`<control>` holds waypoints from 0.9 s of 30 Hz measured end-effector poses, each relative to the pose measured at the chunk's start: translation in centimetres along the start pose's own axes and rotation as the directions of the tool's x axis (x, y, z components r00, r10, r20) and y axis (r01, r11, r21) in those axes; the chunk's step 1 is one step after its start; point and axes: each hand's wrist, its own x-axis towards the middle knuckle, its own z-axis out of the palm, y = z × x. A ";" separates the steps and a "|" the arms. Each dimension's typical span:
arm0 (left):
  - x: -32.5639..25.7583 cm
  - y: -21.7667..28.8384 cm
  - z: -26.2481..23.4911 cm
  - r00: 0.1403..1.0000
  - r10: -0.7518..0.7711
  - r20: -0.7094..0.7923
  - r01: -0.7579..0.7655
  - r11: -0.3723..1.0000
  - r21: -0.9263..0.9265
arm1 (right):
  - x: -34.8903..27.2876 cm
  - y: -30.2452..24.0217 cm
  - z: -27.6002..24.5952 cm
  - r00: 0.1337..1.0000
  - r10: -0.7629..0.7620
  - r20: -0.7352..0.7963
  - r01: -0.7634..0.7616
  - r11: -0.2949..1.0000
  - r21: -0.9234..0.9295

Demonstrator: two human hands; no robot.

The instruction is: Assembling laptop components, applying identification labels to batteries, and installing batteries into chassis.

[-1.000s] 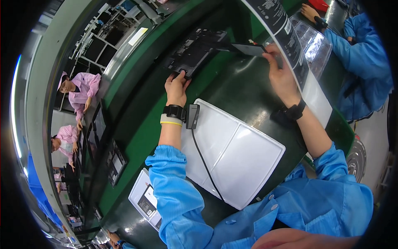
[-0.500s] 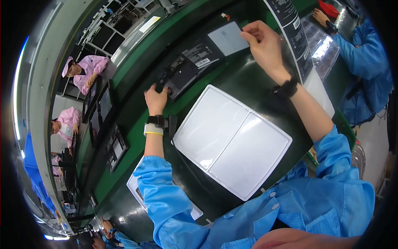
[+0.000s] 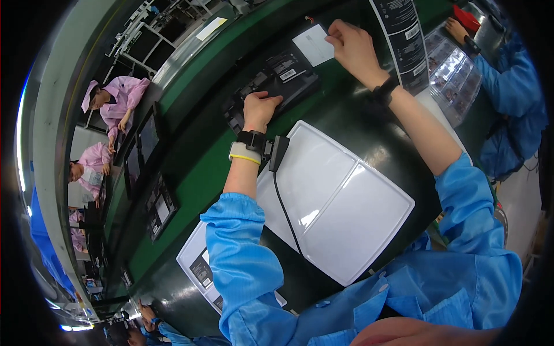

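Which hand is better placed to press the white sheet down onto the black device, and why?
Probably the right hand: its fingers already pinch the white sheet at its edge. The left hand rests on the black device, steadying it.

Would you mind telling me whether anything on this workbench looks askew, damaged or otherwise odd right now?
Nothing stands out. The left hand rests on the black device, the right hand pinches the white sheet beside it, and the white tray lies flat on the bench, with no spill or visible damage.
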 end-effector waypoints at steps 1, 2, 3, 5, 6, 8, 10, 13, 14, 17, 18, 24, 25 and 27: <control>0.0 0.0 -0.1 1.000 -0.003 0.005 0.003 1.000 0.003 | 0.3 0.3 -0.1 0.999 -0.048 0.025 0.049 0.998 -0.026; 0.1 -0.1 -0.4 0.999 0.014 0.039 -0.014 1.000 0.005 | 0.5 0.5 -0.1 0.994 -0.096 0.051 0.099 0.994 -0.049; -0.1 0.1 -0.6 0.997 0.031 0.075 -0.031 1.000 0.001 | 0.7 0.9 0.0 0.991 -0.118 0.055 0.122 0.989 -0.083; -0.6 0.4 -1.1 0.997 0.061 0.048 -0.062 0.998 0.032 | 1.1 1.7 0.2 0.989 -0.095 0.115 0.107 0.989 -0.104; -0.9 0.3 -1.4 0.995 0.098 0.012 -0.098 0.993 0.065 | 1.1 1.7 0.4 0.983 -0.079 0.168 0.100 0.988 -0.120; -1.6 0.1 -2.0 0.982 0.186 -0.022 -0.183 0.978 0.103 | 1.0 1.5 1.4 0.976 -0.018 0.218 0.049 0.990 -0.136; -2.8 1.1 -2.8 0.953 0.302 -0.037 -0.289 0.937 0.198 | 0.8 1.0 2.2 0.925 0.157 0.347 -0.136 0.987 -0.084; -2.9 1.3 -3.5 0.947 0.320 -0.008 -0.311 0.926 0.215 | 1.2 1.1 3.7 0.904 0.129 0.408 -0.161 0.986 0.045; -2.9 1.3 -3.7 0.936 0.353 -0.008 -0.342 0.912 0.228 | 1.5 1.2 4.1 0.883 0.130 0.451 -0.190 0.978 0.090; -2.6 0.9 -4.4 0.922 0.386 0.027 -0.386 0.915 0.119 | 2.8 1.9 5.0 0.841 0.057 0.538 -0.148 0.981 0.129; -2.7 0.8 -4.6 0.926 0.377 0.025 -0.377 0.918 0.120 | 3.0 1.7 5.3 0.822 -0.006 0.570 -0.104 0.981 0.161; -4.0 0.5 -8.6 0.884 0.468 0.004 -0.442 0.831 0.339 | 0.8 -0.6 6.9 0.672 0.025 0.740 -0.241 0.952 0.187; -4.1 -0.2 -9.8 0.876 0.480 0.057 -0.460 0.793 0.398 | 0.6 -0.5 7.2 0.663 0.032 0.748 -0.259 0.947 0.190; -4.5 -1.2 -11.4 0.915 0.356 0.192 -0.403 0.837 0.371 | 0.4 -0.3 7.8 0.686 -0.012 0.727 -0.195 0.960 0.200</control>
